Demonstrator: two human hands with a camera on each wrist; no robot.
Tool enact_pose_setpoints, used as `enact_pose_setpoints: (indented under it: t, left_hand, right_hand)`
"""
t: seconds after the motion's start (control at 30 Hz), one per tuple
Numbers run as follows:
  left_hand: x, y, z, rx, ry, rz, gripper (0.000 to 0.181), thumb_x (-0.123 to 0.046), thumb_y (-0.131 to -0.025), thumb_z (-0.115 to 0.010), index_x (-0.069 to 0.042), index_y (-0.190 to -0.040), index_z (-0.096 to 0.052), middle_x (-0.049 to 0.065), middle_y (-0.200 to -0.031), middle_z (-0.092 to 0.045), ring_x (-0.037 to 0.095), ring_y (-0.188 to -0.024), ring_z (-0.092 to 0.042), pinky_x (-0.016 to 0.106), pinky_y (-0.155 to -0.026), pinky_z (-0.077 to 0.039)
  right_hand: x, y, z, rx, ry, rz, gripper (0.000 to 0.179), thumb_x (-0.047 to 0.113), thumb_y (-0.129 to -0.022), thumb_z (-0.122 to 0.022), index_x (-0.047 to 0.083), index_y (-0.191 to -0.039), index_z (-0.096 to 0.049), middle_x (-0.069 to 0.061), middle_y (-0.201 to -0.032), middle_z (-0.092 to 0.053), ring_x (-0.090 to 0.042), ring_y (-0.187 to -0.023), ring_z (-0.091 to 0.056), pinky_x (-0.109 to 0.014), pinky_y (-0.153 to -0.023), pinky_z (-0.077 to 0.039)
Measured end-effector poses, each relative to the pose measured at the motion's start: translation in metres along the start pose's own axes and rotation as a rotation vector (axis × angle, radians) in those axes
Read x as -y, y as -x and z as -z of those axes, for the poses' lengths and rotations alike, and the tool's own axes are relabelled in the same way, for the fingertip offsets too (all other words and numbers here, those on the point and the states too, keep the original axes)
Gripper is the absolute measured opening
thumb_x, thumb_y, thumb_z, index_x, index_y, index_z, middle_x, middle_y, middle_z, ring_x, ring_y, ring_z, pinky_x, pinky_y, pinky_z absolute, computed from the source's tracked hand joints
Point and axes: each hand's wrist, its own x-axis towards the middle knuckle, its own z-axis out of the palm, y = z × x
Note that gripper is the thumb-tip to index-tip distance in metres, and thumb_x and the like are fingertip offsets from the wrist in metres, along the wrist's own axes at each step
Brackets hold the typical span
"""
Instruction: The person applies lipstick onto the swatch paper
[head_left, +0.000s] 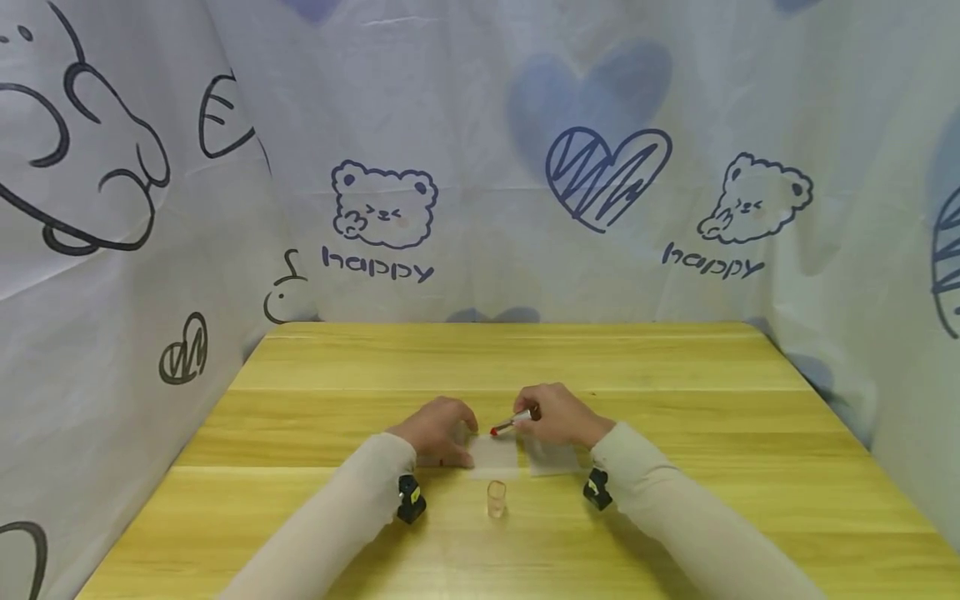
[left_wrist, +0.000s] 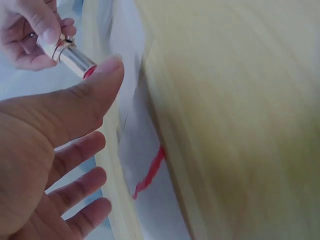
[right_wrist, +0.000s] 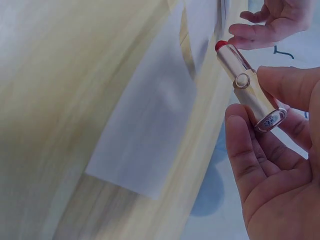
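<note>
In the head view my right hand (head_left: 558,414) pinches a lipstick (head_left: 513,422) between thumb and fingers, its red tip pointing down and left. The right wrist view shows the gold lipstick tube (right_wrist: 250,92) with its red end turned toward my left hand. My left hand (head_left: 438,429) has its fingers loosely bent and parted, with nothing held, close over the left part of the paper. A middle piece of white paper (head_left: 493,458) lies just below the lipstick tip. In the left wrist view a red streak (left_wrist: 150,174) marks the paper (left_wrist: 155,210) beside my left hand.
A small clear cap (head_left: 497,500) stands on the wooden table (head_left: 480,358) in front of the papers. Another white paper (head_left: 553,460) lies under my right hand. White curtains (head_left: 480,100) with drawings hang behind the table and at its sides.
</note>
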Motion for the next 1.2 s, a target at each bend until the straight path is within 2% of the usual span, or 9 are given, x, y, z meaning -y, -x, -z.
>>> enact_pose_setpoints:
  t: [0.23,0.47,0.73,1.0,1.2]
  left_hand:
    - [-0.003,-0.006,-0.005,-0.012,-0.09,0.004,0.037,-0.03,-0.069,-0.089,-0.012,-0.097,-0.073,0.002,-0.103,-0.067,0.025,-0.104,-0.055,0.041,-0.094,-0.044]
    - [-0.003,-0.011,-0.011,-0.052,-0.152,-0.022,0.023,-0.03,-0.074,-0.085,-0.015,-0.088,-0.075,-0.004,-0.093,-0.069,0.019,-0.092,-0.057,0.037,-0.085,-0.049]
    - [-0.004,-0.017,-0.015,-0.075,-0.171,-0.041,0.019,-0.024,-0.081,-0.081,-0.011,-0.094,-0.078,-0.001,-0.094,-0.072,0.019,-0.09,-0.062,0.034,-0.081,-0.052]
    - [-0.002,-0.023,-0.016,-0.059,-0.173,-0.013,0.029,-0.029,-0.079,-0.082,-0.01,-0.102,-0.077,0.001,-0.103,-0.071,0.021,-0.095,-0.061,0.035,-0.085,-0.051]
    - [-0.004,-0.024,-0.015,-0.045,-0.181,0.011,0.03,-0.025,-0.08,-0.081,-0.01,-0.106,-0.076,0.003,-0.11,-0.07,0.024,-0.1,-0.061,0.038,-0.088,-0.05]
  right_hand:
    - [-0.004,0.0,0.002,-0.006,0.01,-0.014,0.005,0.01,-0.087,-0.071,0.011,-0.089,-0.066,0.006,-0.079,-0.063,-0.008,-0.068,-0.052,-0.026,-0.063,-0.046]
    - [-0.005,0.001,0.002,-0.042,0.025,-0.044,0.007,0.013,-0.087,-0.073,0.01,-0.09,-0.067,0.005,-0.073,-0.058,-0.01,-0.065,-0.05,-0.027,-0.06,-0.044]
    - [-0.009,0.0,-0.001,-0.061,-0.016,-0.081,0.009,0.015,-0.089,-0.072,0.01,-0.094,-0.067,0.004,-0.074,-0.058,-0.012,-0.064,-0.049,-0.028,-0.058,-0.042]
    - [-0.013,-0.006,-0.004,-0.083,-0.024,-0.09,0.01,0.014,-0.089,-0.071,0.008,-0.096,-0.067,0.003,-0.074,-0.057,-0.012,-0.064,-0.048,-0.028,-0.059,-0.042]
    - [-0.012,-0.009,-0.008,-0.102,-0.005,-0.107,0.01,0.014,-0.09,-0.071,0.008,-0.096,-0.067,0.002,-0.075,-0.057,-0.012,-0.065,-0.048,-0.028,-0.059,-0.041]
